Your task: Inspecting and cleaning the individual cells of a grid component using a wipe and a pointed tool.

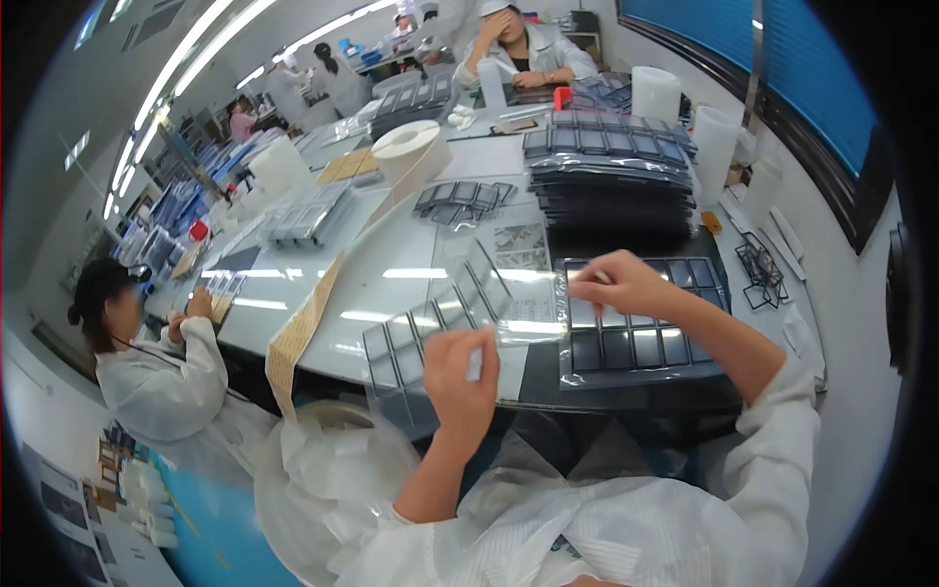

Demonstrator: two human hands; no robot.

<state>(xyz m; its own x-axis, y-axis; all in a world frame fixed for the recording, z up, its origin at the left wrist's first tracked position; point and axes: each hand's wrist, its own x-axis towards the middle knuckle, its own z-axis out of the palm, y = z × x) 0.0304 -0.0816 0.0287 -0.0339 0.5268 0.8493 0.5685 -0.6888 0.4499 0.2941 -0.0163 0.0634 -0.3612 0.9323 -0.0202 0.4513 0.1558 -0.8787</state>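
My left hand [460, 382] is closed at the table's front edge, thumb pressed to the fingers; a small pale patch shows there, too unclear to name. Just beyond it lies a clear plastic tray [399, 344] with dark-edged rectangular frames in rows. Over the left edge of a second tray, filled with dark rectangular panels [646, 347], my right hand [621, 281] is in a pinch. Whatever its fingertips hold, if anything, is too small to make out. Between the two trays a printed sheet [520, 245] lies under clear plastic.
Behind my right hand rises a tall stack of panel trays [616, 181]. A label roll [406, 147] trails its paper strip [303, 338] over the front edge. Loose black frames [761, 269] lie at right. One co-worker [161, 342] works at left; another [523, 49] sits across.
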